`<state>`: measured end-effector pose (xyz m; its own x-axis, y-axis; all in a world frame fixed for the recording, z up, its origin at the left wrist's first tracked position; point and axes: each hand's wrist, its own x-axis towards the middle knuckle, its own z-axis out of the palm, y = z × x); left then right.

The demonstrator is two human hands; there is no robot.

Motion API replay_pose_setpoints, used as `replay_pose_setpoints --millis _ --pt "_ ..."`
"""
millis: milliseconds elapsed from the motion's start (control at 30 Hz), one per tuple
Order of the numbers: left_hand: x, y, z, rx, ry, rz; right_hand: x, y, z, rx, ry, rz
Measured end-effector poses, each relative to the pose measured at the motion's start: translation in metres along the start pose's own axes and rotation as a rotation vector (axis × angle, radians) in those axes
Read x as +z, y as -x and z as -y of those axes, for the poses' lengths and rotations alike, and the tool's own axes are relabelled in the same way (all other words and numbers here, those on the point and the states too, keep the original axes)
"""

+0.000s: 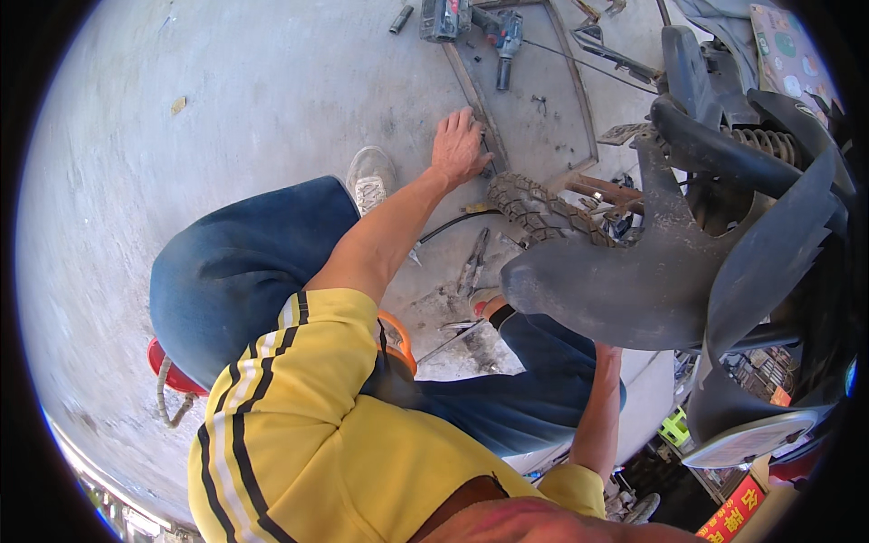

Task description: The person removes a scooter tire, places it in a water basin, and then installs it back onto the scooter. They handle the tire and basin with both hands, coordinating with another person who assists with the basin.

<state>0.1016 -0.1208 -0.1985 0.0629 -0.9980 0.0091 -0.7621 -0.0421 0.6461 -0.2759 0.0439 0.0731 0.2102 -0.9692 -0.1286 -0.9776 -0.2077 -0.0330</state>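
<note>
Grey fender point(615, 290): seen right of centre, tyre point(523, 204) partly covered by it
Right hand point(607, 348): mostly hidden by the fender, grip honestly can't be told
Left hand point(460, 145): stretched near the tyre, fingers bent, hold can't be told
Floor point(272, 100): pliers point(473, 261), power driver point(507, 38) strewn about

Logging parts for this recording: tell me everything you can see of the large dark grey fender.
The fender is a broad, matt, dark grey piece, apparently moulded plastic, with a blunt rounded end facing left and a narrower arm extending toward the top of the view. Pale scuffs mark its surface. It partly hides the knobby tyre. The right hand disappears at its lower edge; whether they touch is hidden.
</note>
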Motion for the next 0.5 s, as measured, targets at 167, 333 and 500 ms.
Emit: replay_pose_setpoints --millis 167,333,500 --pt "0.043 0.058 0.002 -0.043 -0.281 0.251 -0.003 -0.013 -0.004 -0.030 0.027 -0.004" --pt "0.055 0.109 0.005 0.062 -0.345 0.359 -0.017 -0.028 0.026 0.039 0.044 -0.150" --pt "0.073 0.171 -0.010 0.089 -0.271 0.405 -0.031 -0.042 0.038 0.103 0.045 -0.179"
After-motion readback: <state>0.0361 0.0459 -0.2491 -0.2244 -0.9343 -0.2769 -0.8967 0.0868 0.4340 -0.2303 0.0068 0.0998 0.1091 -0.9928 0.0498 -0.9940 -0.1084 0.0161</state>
